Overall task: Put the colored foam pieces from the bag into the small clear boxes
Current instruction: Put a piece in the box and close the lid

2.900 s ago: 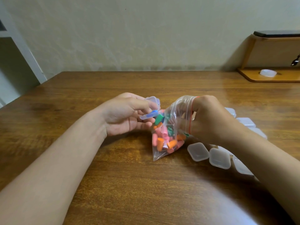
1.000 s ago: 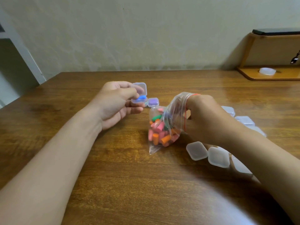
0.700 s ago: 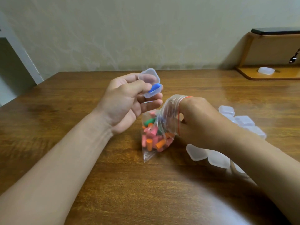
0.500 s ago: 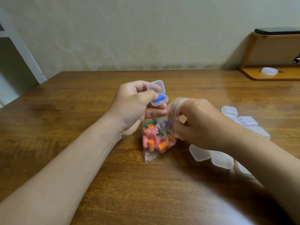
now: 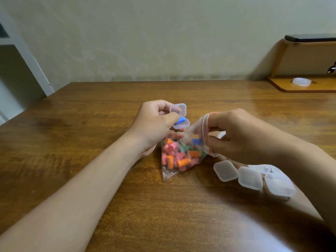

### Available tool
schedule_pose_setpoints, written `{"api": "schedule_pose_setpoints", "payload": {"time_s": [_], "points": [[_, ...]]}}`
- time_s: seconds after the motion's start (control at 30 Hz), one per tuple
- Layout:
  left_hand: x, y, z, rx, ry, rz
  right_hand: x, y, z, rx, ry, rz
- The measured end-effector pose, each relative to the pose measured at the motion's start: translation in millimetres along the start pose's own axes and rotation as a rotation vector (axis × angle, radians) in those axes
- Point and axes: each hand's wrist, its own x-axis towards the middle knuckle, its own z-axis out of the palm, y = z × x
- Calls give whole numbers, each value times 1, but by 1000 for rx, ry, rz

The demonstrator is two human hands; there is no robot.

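Note:
My left hand (image 5: 154, 124) holds a small clear box (image 5: 179, 116) with its hinged lid up and a blue foam piece (image 5: 180, 121) inside. The clear zip bag (image 5: 180, 157) stands on the wooden table (image 5: 91, 124) just below that box, filled with pink, orange, green and blue foam pieces. My right hand (image 5: 241, 135) pinches the bag's red-striped mouth and holds it open. Several shut, empty clear boxes (image 5: 250, 177) lie on the table at the right, partly hidden by my right forearm.
A wooden shelf unit (image 5: 307, 84) stands at the table's back right corner with a small white lid (image 5: 301, 81) on it and a dark flat object (image 5: 311, 37) on top. The wall runs along the far table edge.
My left hand carried the open box with the blue piece from the table's middle back over the bag's mouth. My right hand kept hold of the bag, which shifted slightly.

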Motion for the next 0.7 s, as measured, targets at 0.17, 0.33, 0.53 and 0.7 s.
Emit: {"api": "schedule_pose_setpoints", "payload": {"time_s": [0.17,0.33,0.53,0.7], "points": [[0,0,-2,22,-4,-2,-4,3,-12,36,40,13],[0,1,-3,25,-13,-2,-6,1,-16,93,111,6],[-2,5,-5,-75,-17,24,-8,4,-25,102,321,71],[-6,6,-3,-128,-62,43,-6,7,-26,40,488,110]]}}
